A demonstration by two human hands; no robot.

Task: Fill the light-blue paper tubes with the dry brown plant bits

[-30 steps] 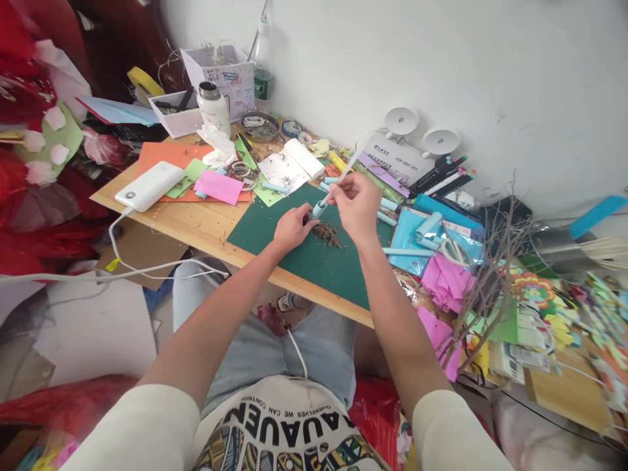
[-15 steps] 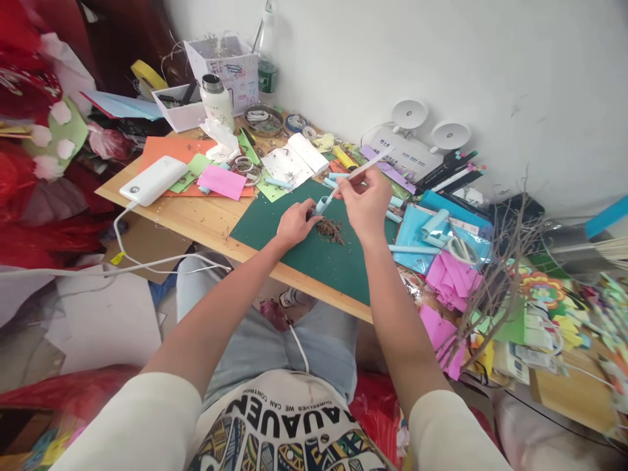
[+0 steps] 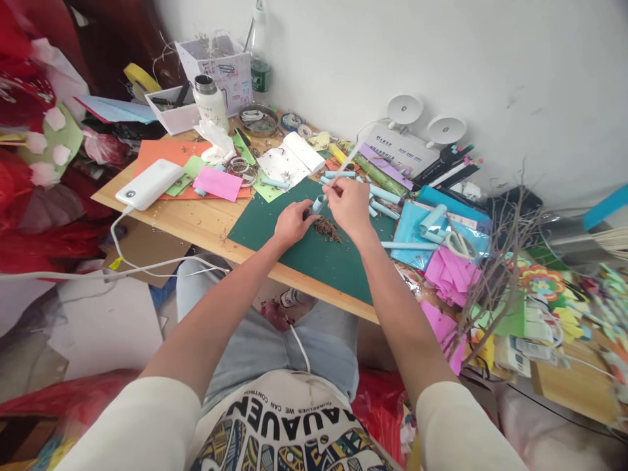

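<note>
My left hand [image 3: 290,224] rests on the dark green cutting mat [image 3: 304,248] and pinches a small light-blue paper tube [image 3: 318,204]. My right hand [image 3: 349,204] is closed on a thin pale stick [image 3: 343,167] whose lower end points into the tube's mouth. A small heap of brown dried bits [image 3: 326,229] lies on the mat just below both hands. Several more light-blue paper rolls [image 3: 387,195] lie on the mat beyond my right hand.
A white power bank [image 3: 148,184] with a cable sits at the table's left edge. Coloured paper sheets [image 3: 218,183], a flask [image 3: 209,104] and boxes [image 3: 218,65] lie behind. Blue and pink paper [image 3: 451,275], scissors [image 3: 458,245] and dry twigs [image 3: 490,281] crowd the right.
My right hand dropped back toward the tube and the stick is steeper now, its tip at the tube's opening. The left hand stayed on the mat.
</note>
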